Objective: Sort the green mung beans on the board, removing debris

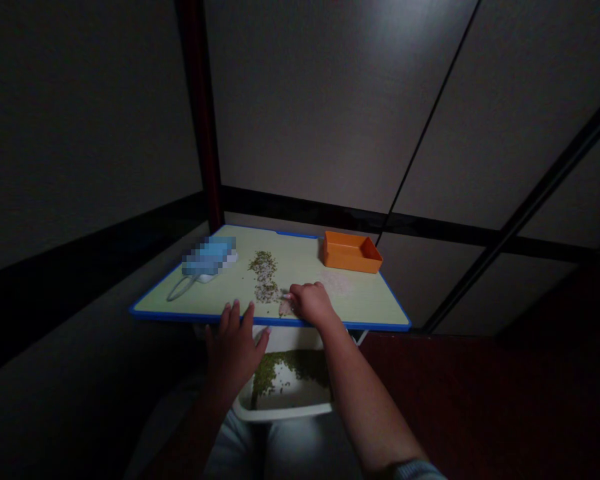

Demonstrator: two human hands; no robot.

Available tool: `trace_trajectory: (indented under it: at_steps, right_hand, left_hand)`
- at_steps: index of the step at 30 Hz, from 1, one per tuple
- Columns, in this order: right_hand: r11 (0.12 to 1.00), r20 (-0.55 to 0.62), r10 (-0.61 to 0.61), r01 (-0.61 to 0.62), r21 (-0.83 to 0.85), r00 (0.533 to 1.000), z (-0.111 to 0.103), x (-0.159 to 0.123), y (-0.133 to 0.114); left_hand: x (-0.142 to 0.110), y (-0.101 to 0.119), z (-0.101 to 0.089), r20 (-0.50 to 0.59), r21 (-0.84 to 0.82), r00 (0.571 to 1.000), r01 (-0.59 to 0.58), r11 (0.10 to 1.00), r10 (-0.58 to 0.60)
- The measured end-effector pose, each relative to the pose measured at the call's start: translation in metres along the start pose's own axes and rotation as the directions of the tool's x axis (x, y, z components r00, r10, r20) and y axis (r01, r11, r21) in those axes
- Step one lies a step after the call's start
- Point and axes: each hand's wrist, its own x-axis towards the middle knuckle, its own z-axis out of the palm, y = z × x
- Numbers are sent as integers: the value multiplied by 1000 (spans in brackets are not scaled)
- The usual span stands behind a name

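On the small pale-green table [300,253] lies a loose patch of mixed green and whitish grains [266,273]. At its near right end my right hand [313,301] is closed, fingertips low to the tabletop beside a small whitish heap [286,308]. A small pale bit shows at the fingertips; whether it is a tool or a fingertip I cannot make out. My left hand [235,347] is open, its fingers spread over the table's front edge, and holds nothing. Below that edge, between my arms, is a white bin [285,413] with green grains in it.
An orange open box [353,260] stands at the table's back right, with a thin scatter of whitish grains [336,283] in front. At the left lies a blurred blue item [210,257] with a looped cord [180,290]. Walls stand behind and left.
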Motion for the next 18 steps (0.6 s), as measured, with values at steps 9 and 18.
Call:
trace_trajectory:
  at_steps: [9,18]
  right_hand:
    - [1000,-21,-18,18,-3,1000,0,0,-4]
    - [998,-64,-61,62,5,996,5,1,-5]
  left_hand:
    - [0,2,-4,22,1,1000,11,1000,-11]
    - [0,0,-1,7,5,1000,1,1000,-1]
